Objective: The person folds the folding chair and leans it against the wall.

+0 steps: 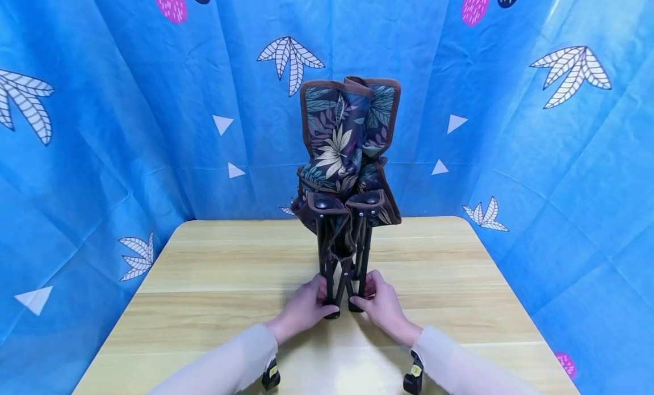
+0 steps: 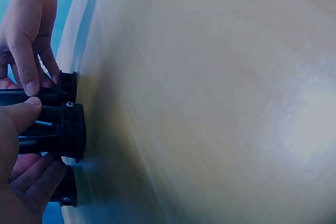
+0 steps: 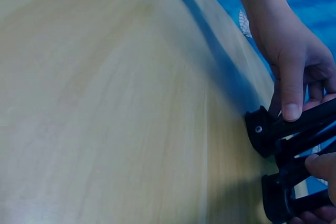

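A folding camp chair (image 1: 334, 151) with dark leaf-patterned fabric stands upright and folded on the table, its black legs drawn close together. My left hand (image 1: 302, 303) grips the left front leg just above its black plastic foot (image 1: 332, 314), thumb in front and fingers behind. Opposite it, my right hand (image 1: 384, 309) holds the right front leg low down, near that leg's foot (image 1: 356, 307). The left wrist view shows both thumbs on the leg tubes (image 2: 44, 113), close to the feet. Fabric hides the upper frame.
The pale wooden table (image 1: 230, 259) has rounded far corners. Blue patterned curtains (image 1: 245, 100) hang behind it and along both sides. A black wrist device (image 1: 271, 377) shows under the left sleeve, another (image 1: 414, 375) under the right.
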### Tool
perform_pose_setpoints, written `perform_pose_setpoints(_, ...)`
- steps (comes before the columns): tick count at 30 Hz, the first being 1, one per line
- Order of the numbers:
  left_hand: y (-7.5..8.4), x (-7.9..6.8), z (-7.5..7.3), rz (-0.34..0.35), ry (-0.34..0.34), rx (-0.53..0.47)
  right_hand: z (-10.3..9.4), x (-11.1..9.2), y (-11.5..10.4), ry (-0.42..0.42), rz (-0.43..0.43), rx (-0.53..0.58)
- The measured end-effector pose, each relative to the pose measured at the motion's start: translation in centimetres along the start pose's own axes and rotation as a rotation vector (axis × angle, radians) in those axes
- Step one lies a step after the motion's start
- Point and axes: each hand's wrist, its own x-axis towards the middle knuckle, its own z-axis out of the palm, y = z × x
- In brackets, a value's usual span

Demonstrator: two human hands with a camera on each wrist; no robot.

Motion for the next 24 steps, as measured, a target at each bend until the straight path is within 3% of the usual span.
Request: perform_pose_setpoints(24, -0.7, 2.1, -0.5, -0.020, 0.014, 0.034, 0.5, 2.1, 0.0, 0.034, 0.053, -0.006)
